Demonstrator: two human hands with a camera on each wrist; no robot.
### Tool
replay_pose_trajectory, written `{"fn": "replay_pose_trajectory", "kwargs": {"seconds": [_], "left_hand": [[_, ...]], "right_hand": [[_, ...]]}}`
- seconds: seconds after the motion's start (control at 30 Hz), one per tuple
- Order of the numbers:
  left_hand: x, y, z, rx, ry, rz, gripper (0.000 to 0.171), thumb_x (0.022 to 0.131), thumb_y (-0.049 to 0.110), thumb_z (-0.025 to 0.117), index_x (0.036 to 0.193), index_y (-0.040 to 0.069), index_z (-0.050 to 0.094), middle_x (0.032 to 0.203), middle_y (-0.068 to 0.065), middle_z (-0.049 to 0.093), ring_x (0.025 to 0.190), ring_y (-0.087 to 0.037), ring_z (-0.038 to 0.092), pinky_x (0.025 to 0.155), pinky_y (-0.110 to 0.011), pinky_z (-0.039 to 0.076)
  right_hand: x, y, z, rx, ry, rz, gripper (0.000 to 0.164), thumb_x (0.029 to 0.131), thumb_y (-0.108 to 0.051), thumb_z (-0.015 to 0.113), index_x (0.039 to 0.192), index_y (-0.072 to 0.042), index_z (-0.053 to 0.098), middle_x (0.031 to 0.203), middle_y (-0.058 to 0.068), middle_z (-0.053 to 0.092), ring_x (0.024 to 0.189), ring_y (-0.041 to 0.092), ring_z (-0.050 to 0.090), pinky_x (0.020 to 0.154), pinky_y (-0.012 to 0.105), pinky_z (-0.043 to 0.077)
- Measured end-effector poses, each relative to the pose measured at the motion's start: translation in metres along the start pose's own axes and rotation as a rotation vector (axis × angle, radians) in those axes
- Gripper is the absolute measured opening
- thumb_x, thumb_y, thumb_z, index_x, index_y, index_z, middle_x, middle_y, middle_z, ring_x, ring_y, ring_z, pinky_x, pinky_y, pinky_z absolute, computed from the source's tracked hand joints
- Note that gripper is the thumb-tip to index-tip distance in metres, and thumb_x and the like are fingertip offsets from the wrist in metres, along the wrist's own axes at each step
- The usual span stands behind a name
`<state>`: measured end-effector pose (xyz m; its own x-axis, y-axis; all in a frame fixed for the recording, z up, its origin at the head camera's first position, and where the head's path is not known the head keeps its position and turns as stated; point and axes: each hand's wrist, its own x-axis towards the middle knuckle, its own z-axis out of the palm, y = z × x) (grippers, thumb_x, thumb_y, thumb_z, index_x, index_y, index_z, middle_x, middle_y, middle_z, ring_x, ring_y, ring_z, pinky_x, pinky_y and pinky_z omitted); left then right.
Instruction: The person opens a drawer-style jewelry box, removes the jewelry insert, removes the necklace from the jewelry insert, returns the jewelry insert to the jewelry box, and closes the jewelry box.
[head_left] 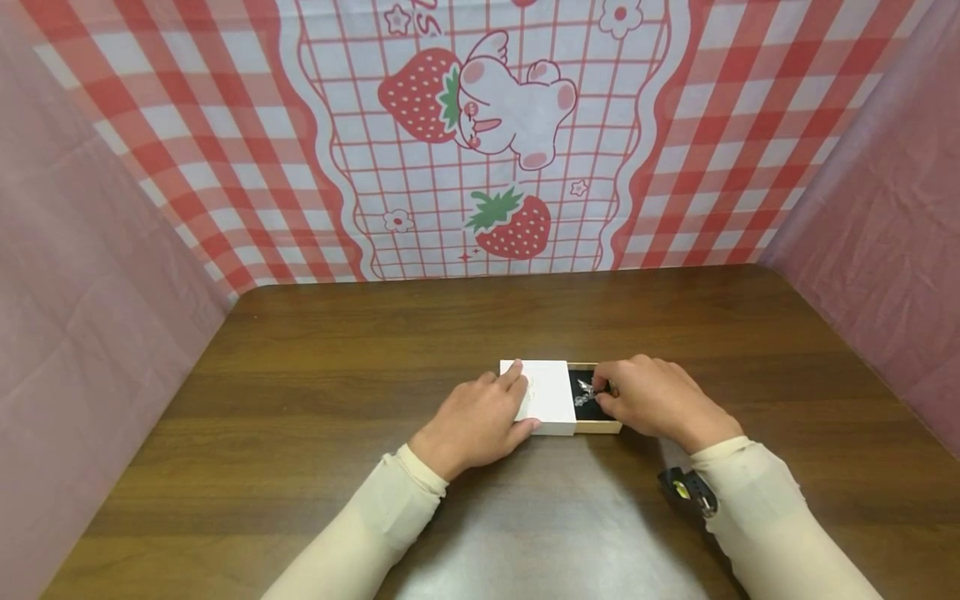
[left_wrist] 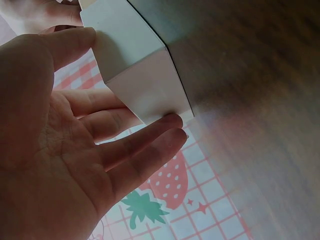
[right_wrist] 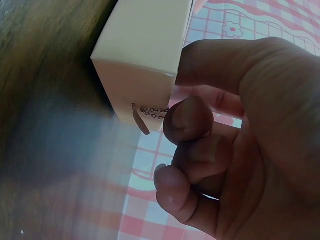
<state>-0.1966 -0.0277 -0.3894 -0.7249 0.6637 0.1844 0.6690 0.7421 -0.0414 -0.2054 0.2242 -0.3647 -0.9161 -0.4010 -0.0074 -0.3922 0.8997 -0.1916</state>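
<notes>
A white slide-out jewelry box (head_left: pixel 546 392) lies on the table, its drawer (head_left: pixel 597 427) pulled partway out to the right. On the drawer's black lining sits a silver chain (head_left: pixel 585 393) with small shiny parts; a loop of it hangs over the drawer's end in the right wrist view, beside a ribbon pull tab (right_wrist: pixel 140 120). My left hand (head_left: pixel 474 418) grips the box's sleeve, thumb on the near side and fingers across to the far side. Thumb and forefinger of my right hand (head_left: pixel 656 398) pinch at the chain inside the drawer, partly hiding it.
The brown wooden table (head_left: pixel 315 433) extends around the box on all sides. Behind it hangs a strawberry-print cloth (head_left: pixel 510 175), with pink curtains (head_left: pixel 90 275) at both sides. A dark wrist strap (head_left: pixel 686 490) is by the right sleeve.
</notes>
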Motion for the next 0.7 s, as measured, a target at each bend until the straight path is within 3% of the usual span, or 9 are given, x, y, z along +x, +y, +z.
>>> {"fn": "replay_pose_trajectory", "kwargs": {"seconds": [0.7], "left_hand": [[0.0,0.0012,-0.0007,0.008,-0.013,-0.006,0.052,0.098,0.048,0.059,0.125,0.004,0.062,0.145,-0.015,0.054,0.103,-0.027,0.066,0.076,-0.039,0.056]], "right_hand": [[0.0003,-0.0011,0.0018,0.003,0.005,0.004,0.013,0.089,-0.02,0.072,0.102,-0.016,0.074,0.079,-0.006,0.065,0.061,0.012,0.049,0.054,0.033,0.04]]}}
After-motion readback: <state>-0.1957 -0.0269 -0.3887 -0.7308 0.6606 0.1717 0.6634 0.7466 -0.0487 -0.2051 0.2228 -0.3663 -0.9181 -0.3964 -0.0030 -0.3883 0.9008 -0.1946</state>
